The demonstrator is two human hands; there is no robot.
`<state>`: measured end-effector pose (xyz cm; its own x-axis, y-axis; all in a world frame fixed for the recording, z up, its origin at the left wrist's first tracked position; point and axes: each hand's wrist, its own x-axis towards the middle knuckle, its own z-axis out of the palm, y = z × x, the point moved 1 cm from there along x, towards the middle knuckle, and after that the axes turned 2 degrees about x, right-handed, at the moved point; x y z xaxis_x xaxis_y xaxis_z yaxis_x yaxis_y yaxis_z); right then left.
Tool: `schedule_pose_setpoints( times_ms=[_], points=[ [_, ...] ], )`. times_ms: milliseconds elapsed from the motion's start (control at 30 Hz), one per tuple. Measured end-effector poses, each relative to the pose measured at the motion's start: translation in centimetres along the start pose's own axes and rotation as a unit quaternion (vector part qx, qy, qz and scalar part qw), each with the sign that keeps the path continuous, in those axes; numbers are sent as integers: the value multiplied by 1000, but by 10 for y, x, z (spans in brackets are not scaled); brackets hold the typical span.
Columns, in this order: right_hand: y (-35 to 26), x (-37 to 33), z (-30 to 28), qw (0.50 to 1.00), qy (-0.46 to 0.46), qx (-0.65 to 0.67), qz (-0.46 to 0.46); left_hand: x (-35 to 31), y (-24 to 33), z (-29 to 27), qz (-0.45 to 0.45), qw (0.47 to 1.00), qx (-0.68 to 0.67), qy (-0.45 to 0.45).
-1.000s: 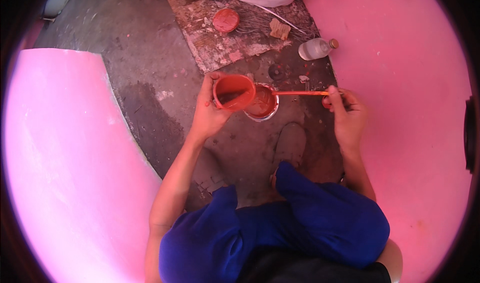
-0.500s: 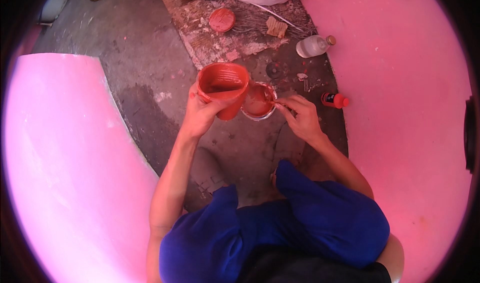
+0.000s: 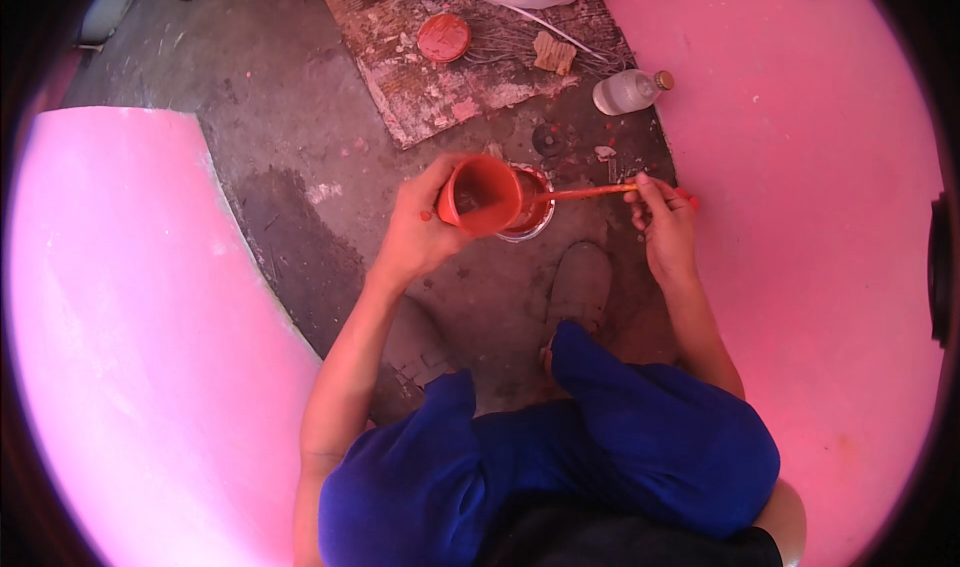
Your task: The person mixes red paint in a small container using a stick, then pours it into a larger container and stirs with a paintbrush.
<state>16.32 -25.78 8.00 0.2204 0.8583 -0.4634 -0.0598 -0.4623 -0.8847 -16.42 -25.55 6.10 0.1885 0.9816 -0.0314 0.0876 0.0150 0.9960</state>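
My left hand [image 3: 415, 229] is wrapped round a red plastic cup [image 3: 487, 199], whose inside is coated in red paint. The cup is tilted, with its mouth facing up toward me and its lower side over the left part of an open paint tin [image 3: 538, 229]. That tin stands on the floor, with red paint inside and a silvery rim. In my right hand [image 3: 665, 229] the fingers pinch one end of a thin stick [image 3: 590, 193], orange and smeared red. Its other end reaches over the tin toward the cup; whether it touches the cup I cannot tell.
A red bottle [image 3: 687, 199] is partly hidden behind my right hand. Farther off lie a clear bottle [image 3: 625, 93], a paint-covered round lid [image 3: 444, 38] and a brown scrap [image 3: 553, 54] on a stained board [image 3: 400, 87]. Pink panels [image 3: 130, 267] flank both sides.
The cup in my left hand has moved right and slightly nearer, partly over the tin. My right hand has drawn away to the right, and the stick now shows along its length.
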Motion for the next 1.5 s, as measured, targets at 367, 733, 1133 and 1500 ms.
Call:
schedule_pose_setpoints(
  times_ms=[367, 733, 1133, 1500],
  points=[
    [-41, -32, 54, 986, -42, -78, -144, 6, 9, 13, 7, 995, 79, -57],
    [-42, -49, 82, 916, -77, -264, -293, 4, 20, 21, 150, 980, 130, 20],
    [-56, -54, 72, 946, -37, -243, -212, -1, 1, 19, 139, 976, 169, 5],
    [-76, -66, 60, 951, 6, -217, -221, -4, -2, 18, 135, 975, 173, 20]
  ],
)
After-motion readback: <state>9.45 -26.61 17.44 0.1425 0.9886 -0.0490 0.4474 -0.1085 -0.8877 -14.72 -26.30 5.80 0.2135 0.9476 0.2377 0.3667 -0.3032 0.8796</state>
